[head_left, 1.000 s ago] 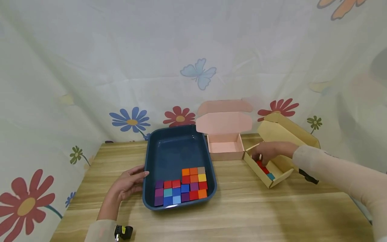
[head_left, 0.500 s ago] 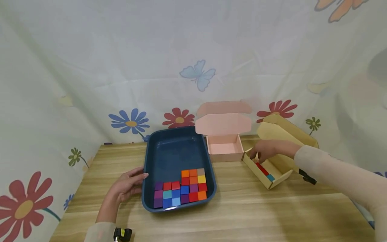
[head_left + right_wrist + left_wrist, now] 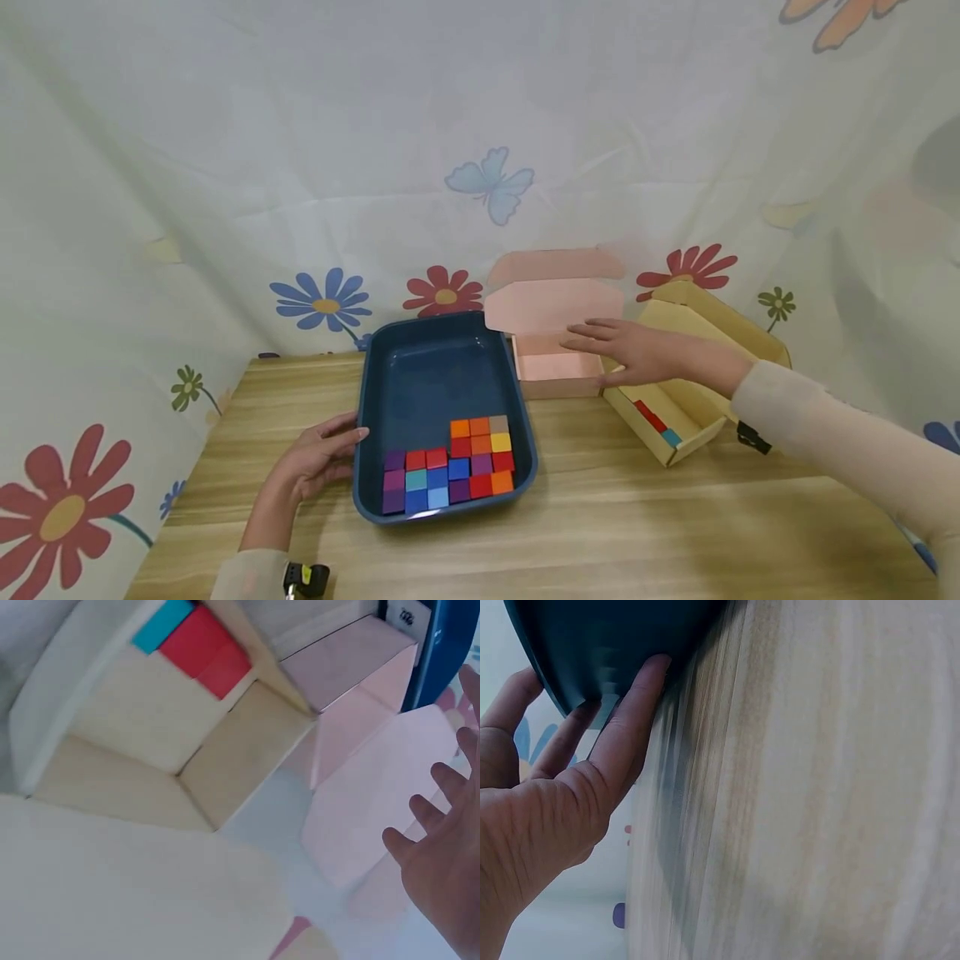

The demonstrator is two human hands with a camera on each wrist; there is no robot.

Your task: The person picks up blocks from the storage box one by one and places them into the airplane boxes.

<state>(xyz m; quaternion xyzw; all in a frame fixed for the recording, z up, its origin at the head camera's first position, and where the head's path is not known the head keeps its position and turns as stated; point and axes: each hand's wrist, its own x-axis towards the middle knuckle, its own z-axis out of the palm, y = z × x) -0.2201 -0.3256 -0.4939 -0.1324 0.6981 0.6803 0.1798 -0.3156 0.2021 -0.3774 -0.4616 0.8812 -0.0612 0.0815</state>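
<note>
At the left side of a dark blue tray, my left hand touches the rim and outer wall with fairly straight fingers. Several colored cubes lie in packed rows in the tray's near part. My right hand hovers with spread fingers, holding nothing, between the pink box and the tan box. Inside the tan box, two red cubes and a teal cube form a line along the wall. In the right wrist view, the right hand is apart from both boxes.
The pink box stands between tray and tan box, its lid raised. The tan box's lid is raised too. A flowered cloth hangs behind the wooden table.
My right hand has lifted out of the tan box and moved up and left, its fingers spreading. The left hand and tray look unmoved.
</note>
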